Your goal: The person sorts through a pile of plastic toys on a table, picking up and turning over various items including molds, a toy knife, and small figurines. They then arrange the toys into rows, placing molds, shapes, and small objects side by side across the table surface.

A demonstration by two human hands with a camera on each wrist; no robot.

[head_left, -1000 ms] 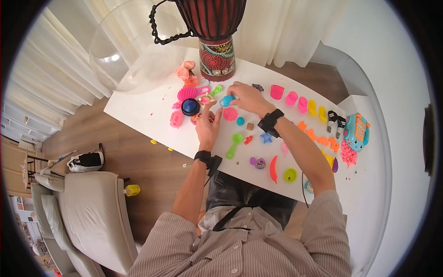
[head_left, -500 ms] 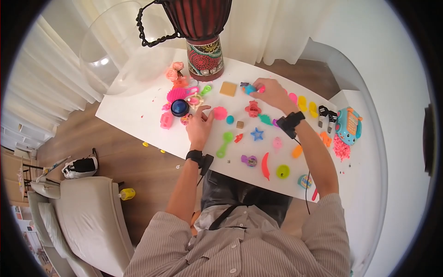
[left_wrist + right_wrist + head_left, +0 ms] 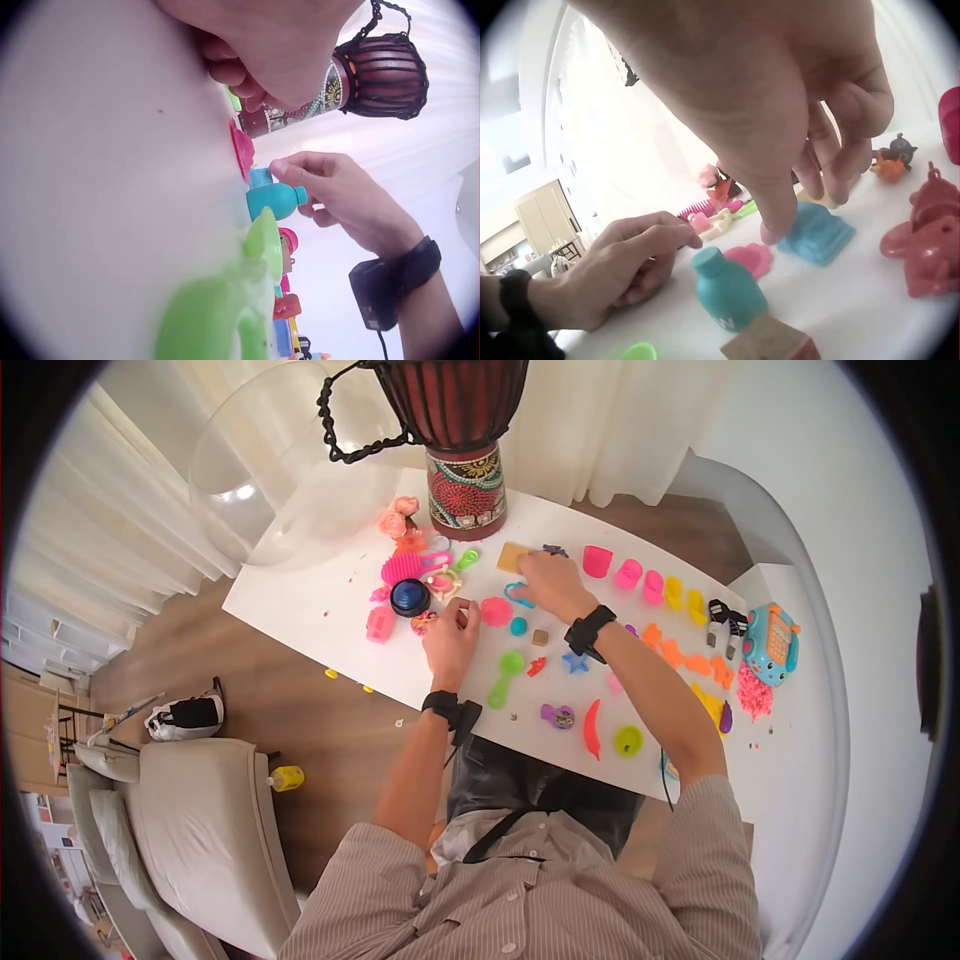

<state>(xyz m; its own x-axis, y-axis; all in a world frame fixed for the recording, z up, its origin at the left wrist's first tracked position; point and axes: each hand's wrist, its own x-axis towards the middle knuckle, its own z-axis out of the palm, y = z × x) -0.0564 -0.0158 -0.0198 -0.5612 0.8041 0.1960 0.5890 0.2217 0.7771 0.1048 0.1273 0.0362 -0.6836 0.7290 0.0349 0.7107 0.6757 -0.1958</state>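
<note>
My right hand [image 3: 556,585] reaches over a light blue ridged toy piece [image 3: 817,234] lying on the white table. Its thumb touches the near side of the piece, while the other fingers hang loosely bent beyond it. Beside the piece are a pink scalloped disc [image 3: 496,611] and a small teal bottle [image 3: 730,289]. My left hand [image 3: 450,647] rests on the table left of the disc, fingers loosely curled and holding nothing. A tan square [image 3: 513,557] lies partly behind the right hand. A small brown cube [image 3: 540,637] sits near the bottle.
A tall drum [image 3: 466,490] stands at the back edge. Left of my hands are a blue domed object [image 3: 410,598] and a pink hairbrush [image 3: 404,568]. A green spoon [image 3: 506,680] lies nearer me. Pink and yellow toy pieces and a toy phone [image 3: 770,644] are to the right.
My right hand carries the blue piece right to the dark figure, then comes back left, where the piece now lies near the pink disc. My left hand stays nearly in place, its fingers more curled.
</note>
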